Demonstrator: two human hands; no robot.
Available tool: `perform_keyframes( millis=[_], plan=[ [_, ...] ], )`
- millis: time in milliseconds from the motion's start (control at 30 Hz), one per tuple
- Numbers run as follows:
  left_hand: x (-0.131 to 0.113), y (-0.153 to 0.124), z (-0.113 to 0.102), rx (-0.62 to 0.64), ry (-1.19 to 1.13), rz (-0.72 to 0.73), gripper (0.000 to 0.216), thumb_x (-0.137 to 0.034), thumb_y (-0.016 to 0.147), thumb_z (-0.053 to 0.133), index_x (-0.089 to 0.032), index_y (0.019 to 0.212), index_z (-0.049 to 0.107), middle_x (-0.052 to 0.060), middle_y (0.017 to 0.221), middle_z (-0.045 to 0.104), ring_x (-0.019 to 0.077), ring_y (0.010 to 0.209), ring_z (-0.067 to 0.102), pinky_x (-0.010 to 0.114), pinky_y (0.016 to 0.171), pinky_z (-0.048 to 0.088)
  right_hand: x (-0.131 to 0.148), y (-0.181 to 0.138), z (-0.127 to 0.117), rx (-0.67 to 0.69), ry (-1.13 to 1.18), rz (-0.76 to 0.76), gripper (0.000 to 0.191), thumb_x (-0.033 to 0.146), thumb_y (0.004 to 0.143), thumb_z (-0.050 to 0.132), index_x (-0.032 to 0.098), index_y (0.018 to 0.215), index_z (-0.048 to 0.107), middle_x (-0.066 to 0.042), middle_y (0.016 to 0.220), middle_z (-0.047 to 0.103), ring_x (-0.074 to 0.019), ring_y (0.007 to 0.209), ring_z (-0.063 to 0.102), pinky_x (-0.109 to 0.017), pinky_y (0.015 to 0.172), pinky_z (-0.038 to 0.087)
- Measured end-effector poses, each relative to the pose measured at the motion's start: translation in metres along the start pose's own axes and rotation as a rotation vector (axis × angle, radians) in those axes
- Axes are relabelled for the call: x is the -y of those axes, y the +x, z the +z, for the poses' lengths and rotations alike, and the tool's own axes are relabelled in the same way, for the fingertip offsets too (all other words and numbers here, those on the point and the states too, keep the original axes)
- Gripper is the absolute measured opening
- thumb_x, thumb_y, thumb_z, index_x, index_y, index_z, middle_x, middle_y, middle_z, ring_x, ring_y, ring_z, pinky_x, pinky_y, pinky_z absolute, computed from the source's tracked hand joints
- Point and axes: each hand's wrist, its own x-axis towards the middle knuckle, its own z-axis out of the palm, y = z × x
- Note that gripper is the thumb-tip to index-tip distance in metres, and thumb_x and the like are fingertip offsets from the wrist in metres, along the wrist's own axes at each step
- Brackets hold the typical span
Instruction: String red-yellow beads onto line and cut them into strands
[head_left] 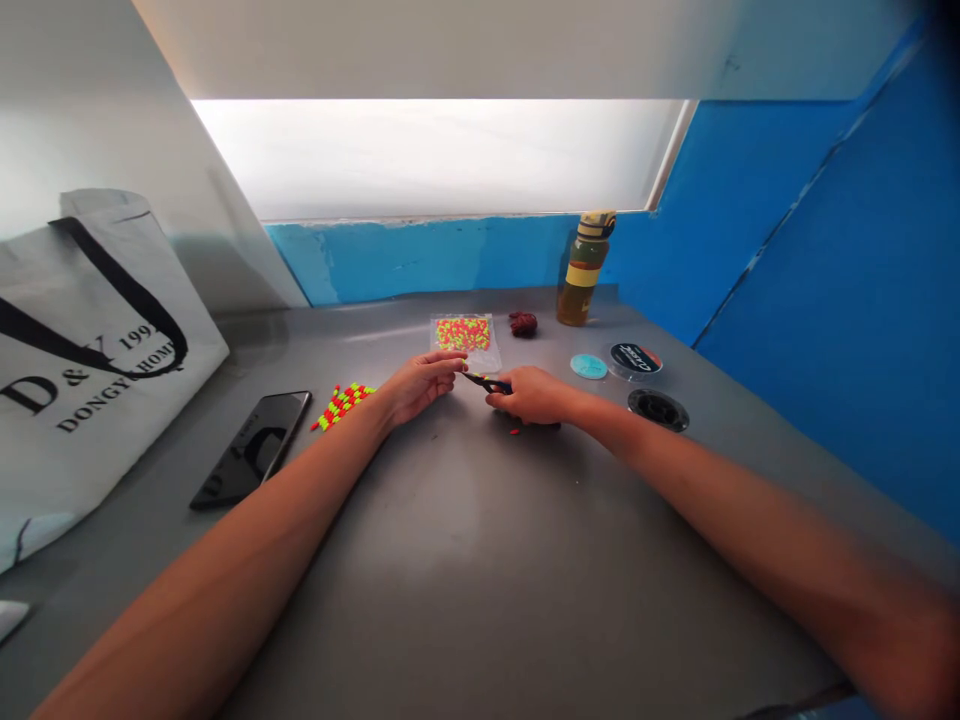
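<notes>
Tabletop: plain grey, smooth, slight sheen, tabletop (450,560) runs back to the wall
Walls: bright blue wall (840,280) on right, paler blue strip along the back
Back opening: bright white panel (465,155) above the blue strip
Left side: white bag (112,330) with black strap and lettering, dark phone (251,450) lying flat near it
Back right: bottle (583,275) upright, amber liquid, yellow band; dark red bundle (523,323) to its left
Right discs: light blue disc (589,367) flat beside black-labelled disc (635,360), black spool (658,410) nearer the person
Left hand: left hand (427,386) pinching, thumb and fingertips together, what sits between them too small to tell
Right hand: right hand (534,394) curled round the handles of black tool (489,384)
Tool position: between the hands, above tabletop, tip pointing left, right at left fingertips
Beads: clear packet of red and yellow-green beads (463,334) just beyond the hands; bead rows (345,405) left of left hand, partly behind forearm; loose red bead (514,432) just nearer than right hand
</notes>
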Motion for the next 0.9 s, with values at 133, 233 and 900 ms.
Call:
perform_keyframes(
  millis=[133, 233, 900],
  plan=[
    [-0.0001, 0.0002, 0.0, 0.007, -0.005, -0.006, 0.032, -0.019, 0.073, 0.083, -0.013, 0.103, 0.075, 0.006, 0.09, 0.071, 0.0048, 0.063, 0.054, 0.018, 0.062, 0.047, 0.001, -0.0006, -0.0006, 0.0, -0.002, 0.002, 0.033, 0.042, 0.095, 0.052, 0.015, 0.102, 0.071, -0.005, 0.068, 0.068, -0.0148, 0.057, 0.057, -0.026, 0.056, 0.033],
    [-0.0004, 0.0, 0.0004, 0.01, -0.011, -0.008, 0.032, -0.019, 0.073, 0.083, -0.012, 0.102, 0.075, 0.006, 0.089, 0.07, 0.0047, 0.063, 0.054, 0.018, 0.061, 0.047, 0.0008, -0.0006, -0.0001, 0.001, 0.0, 0.006, 0.033, 0.041, 0.095, 0.052, 0.015, 0.101, 0.071, -0.005, 0.068, 0.068, -0.0147, 0.057, 0.058, -0.026, 0.055, 0.033],
    [-0.0003, -0.0012, 0.0, 0.034, -0.014, 0.005, 0.029, -0.02, 0.074, 0.081, -0.013, 0.102, 0.075, 0.006, 0.089, 0.07, 0.0058, 0.065, 0.056, 0.019, 0.064, 0.047, 0.0011, 0.0003, 0.0, -0.001, -0.008, -0.003, 0.032, 0.039, 0.094, 0.052, 0.016, 0.102, 0.072, -0.005, 0.068, 0.069, -0.0153, 0.057, 0.057, -0.026, 0.056, 0.033]
  ],
)
